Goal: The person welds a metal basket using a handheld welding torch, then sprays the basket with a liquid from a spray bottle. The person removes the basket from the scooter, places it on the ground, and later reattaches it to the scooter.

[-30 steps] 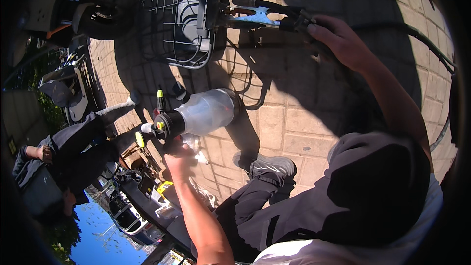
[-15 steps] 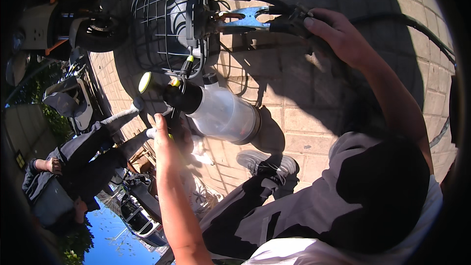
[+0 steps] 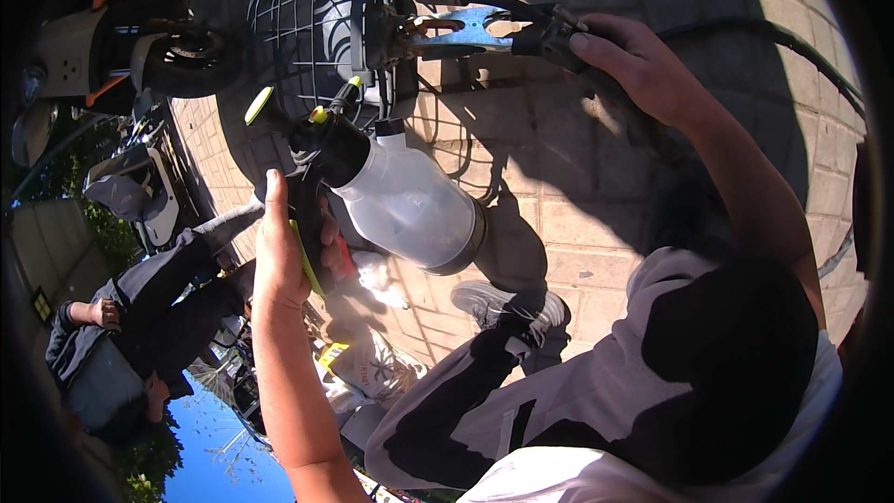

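Left of centre, above brick paving (image 3: pixel 587 265), holds a translucent sprayer (image 3: pixel 410 205) with the left hand (image 3: pixel 284 242). Wraps the fingers round its black and yellow-green handle (image 3: pixel 305 259), thumb stretched up along the side. Tilts the sprayer, black head to the upper left, black base to the lower right. Has its yellow-tipped nozzle (image 3: pixel 348 93) overlapping a dark wire basket (image 3: pixel 386 0) from this view; cannot tell touching from apart. At the upper right, pinches a dark jointed part (image 3: pixel 562 34) between thumb and fingers of the right hand (image 3: pixel 638 65), at the end of a bluish metal bracket (image 3: pixel 461 30) just beside the basket. Has a black cable (image 3: pixel 782 34) beyond the right arm. Rests a dark shoe (image 3: pixel 514 309) on the paving near the sprayer's base. Has a pale printed bag (image 3: pixel 382 368) near the left forearm, and another person (image 3: pixel 140 317) in dark clothing at far left.
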Available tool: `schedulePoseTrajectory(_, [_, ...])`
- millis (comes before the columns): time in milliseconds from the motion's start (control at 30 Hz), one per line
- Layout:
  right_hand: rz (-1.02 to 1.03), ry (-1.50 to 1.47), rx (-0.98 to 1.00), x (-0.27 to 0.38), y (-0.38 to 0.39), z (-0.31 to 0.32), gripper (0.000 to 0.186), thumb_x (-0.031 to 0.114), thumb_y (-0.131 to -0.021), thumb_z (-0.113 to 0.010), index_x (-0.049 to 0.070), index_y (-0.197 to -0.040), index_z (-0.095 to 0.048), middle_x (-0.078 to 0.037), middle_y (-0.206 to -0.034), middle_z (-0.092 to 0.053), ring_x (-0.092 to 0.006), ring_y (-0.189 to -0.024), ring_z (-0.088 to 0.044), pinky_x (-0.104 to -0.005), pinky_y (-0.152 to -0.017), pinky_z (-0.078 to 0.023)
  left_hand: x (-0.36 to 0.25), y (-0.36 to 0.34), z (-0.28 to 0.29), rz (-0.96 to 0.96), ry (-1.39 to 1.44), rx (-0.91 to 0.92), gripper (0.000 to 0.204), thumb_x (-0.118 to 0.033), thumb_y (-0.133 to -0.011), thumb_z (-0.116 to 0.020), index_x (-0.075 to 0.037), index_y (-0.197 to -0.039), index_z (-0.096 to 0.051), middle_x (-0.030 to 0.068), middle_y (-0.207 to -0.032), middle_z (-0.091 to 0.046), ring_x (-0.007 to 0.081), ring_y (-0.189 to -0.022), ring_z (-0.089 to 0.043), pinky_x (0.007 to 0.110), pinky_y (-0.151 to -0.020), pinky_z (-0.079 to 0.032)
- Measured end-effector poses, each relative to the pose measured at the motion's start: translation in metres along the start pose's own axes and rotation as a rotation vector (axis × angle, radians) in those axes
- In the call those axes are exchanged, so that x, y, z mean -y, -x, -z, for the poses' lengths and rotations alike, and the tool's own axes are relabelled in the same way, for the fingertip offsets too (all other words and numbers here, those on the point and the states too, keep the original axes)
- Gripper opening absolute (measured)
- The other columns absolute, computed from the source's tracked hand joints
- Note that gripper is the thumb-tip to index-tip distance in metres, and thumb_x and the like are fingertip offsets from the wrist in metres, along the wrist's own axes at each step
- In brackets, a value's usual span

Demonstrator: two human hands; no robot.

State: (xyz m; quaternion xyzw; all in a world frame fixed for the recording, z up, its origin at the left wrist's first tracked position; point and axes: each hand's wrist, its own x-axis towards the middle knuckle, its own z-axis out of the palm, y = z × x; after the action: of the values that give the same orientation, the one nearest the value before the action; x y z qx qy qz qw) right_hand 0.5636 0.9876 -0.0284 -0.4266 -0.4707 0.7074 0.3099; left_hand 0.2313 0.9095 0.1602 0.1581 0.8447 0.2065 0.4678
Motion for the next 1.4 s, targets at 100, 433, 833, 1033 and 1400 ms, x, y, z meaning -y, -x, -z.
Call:
schedulePoseTrajectory(100, [0.007,0.000,-0.004,0.000,0.001,0.001,0.038,0.038,-0.097,-0.056,0.000,-0.098,-0.062,-0.001,-0.072,-0.053,-0.0083,-0.057,-0.053,-0.0259,-0.051,-0.044,-0.006,-0.006,0.000,0.017,-0.006,0.039,0.063,-0.070,-0.092,-0.043,-0.008,-0.089,-0.053,0.0041,-0.056,-0.047,0.0144,-0.042,-0.044,0.028,-0.043,-0.037])
schedulePoseTrajectory(433, [0.014,-0.026,-0.007,-0.001,0.000,0.003,0.038,0.038,-0.097,-0.056,0.000,-0.097,-0.062,-0.001,-0.073,-0.053,-0.0079,-0.056,-0.052,-0.0254,-0.051,-0.042,-0.013,-0.010,0.000,-0.004,-0.046,0.077,0.064,-0.069,-0.092,-0.045,-0.005,-0.091,-0.052,0.0064,-0.057,-0.048,0.0169,-0.042,-0.045,0.030,-0.041,-0.040])
schedulePoseTrajectory(833, [0.003,-0.023,-0.010,-0.003,-0.001,0.003,0.037,0.037,-0.097,-0.056,0.000,-0.099,-0.062,0.000,-0.070,-0.051,-0.0079,-0.056,-0.051,-0.0262,-0.050,-0.041,-0.010,-0.010,0.000,-0.025,-0.037,0.080,0.065,-0.069,-0.093,-0.044,-0.004,-0.091,-0.053,0.0070,-0.058,-0.049,0.0171,-0.041,-0.045,0.029,-0.041,-0.040])
schedulePoseTrajectory(1033, [0.007,-0.029,-0.011,-0.002,-0.001,0.001,0.037,0.037,-0.097,-0.056,0.000,-0.098,-0.062,-0.001,-0.071,-0.053,-0.0085,-0.056,-0.051,-0.0263,-0.050,-0.041,-0.017,-0.008,0.003,-0.012,-0.025,0.051,0.069,-0.072,-0.091,-0.043,-0.005,-0.091,-0.055,0.0073,-0.058,-0.050,0.0178,-0.042,-0.045,0.030,-0.042,-0.040])
schedulePoseTrajectory(1400, [-0.001,-0.028,-0.014,-0.003,-0.003,0.005,0.036,0.036,-0.097,-0.056,0.001,-0.096,-0.062,-0.001,-0.069,-0.052,-0.0082,-0.054,-0.052,-0.0258,-0.050,-0.041,-0.067,0.004,0.019,-0.027,-0.190,0.083,0.069,-0.074,-0.090,-0.040,-0.007,-0.085,-0.056,0.0052,-0.053,-0.049,0.0159,-0.038,-0.045,0.028,-0.038,-0.037])
